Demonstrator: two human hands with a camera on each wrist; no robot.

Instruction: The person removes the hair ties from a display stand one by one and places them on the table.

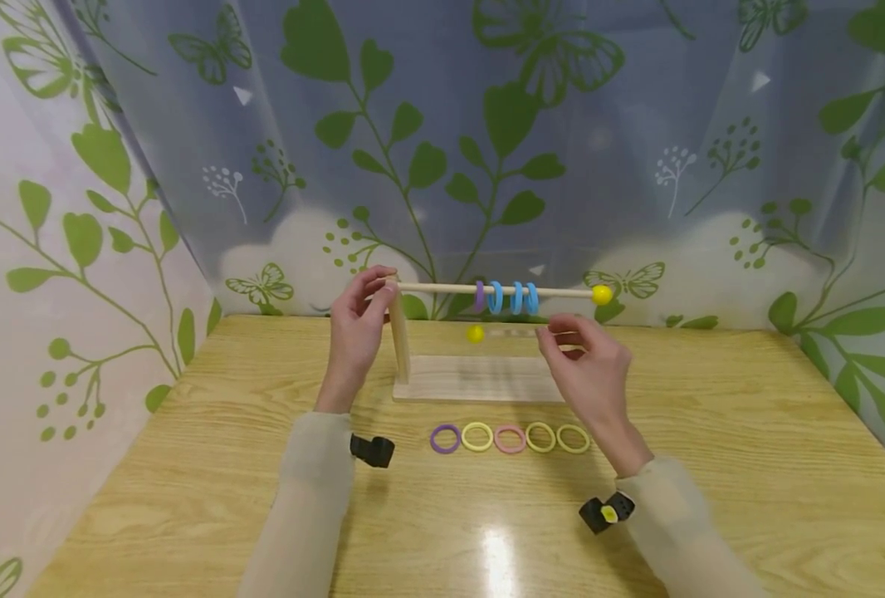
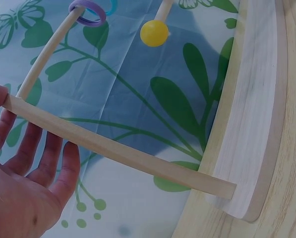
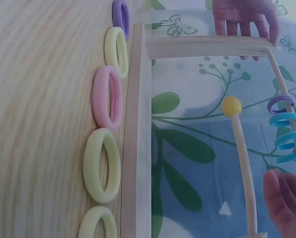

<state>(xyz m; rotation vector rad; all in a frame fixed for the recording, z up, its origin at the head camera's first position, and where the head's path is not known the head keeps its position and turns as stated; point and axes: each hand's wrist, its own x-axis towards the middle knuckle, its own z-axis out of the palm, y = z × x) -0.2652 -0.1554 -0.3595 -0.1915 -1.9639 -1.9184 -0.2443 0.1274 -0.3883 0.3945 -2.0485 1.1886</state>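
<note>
Wooden rack (image 1: 472,379) at a stage judged partly complete, with four rings threaded and five apparently left to place. The upper rod (image 1: 435,287) bears one purple ring (image 1: 480,297) and three blue rings (image 1: 517,299); the lower rod (image 3: 244,163) shows none. In a row on the tabletop (image 1: 442,515), before the base (image 2: 252,109), lie one purple loose ring (image 3: 116,20), three pale yellow rings (image 3: 91,166) and one pink ring (image 3: 100,101). Two yellow balls (image 1: 602,295) are visible, one per rod. The left hand (image 1: 356,320) grasps the top of the left upright (image 1: 399,336), where the upper rod meets it. The right hand (image 1: 595,361) is released, its fingers loosely curved near the rods with nothing visible between them; whether a second upright stands behind it cannot be told.
</note>
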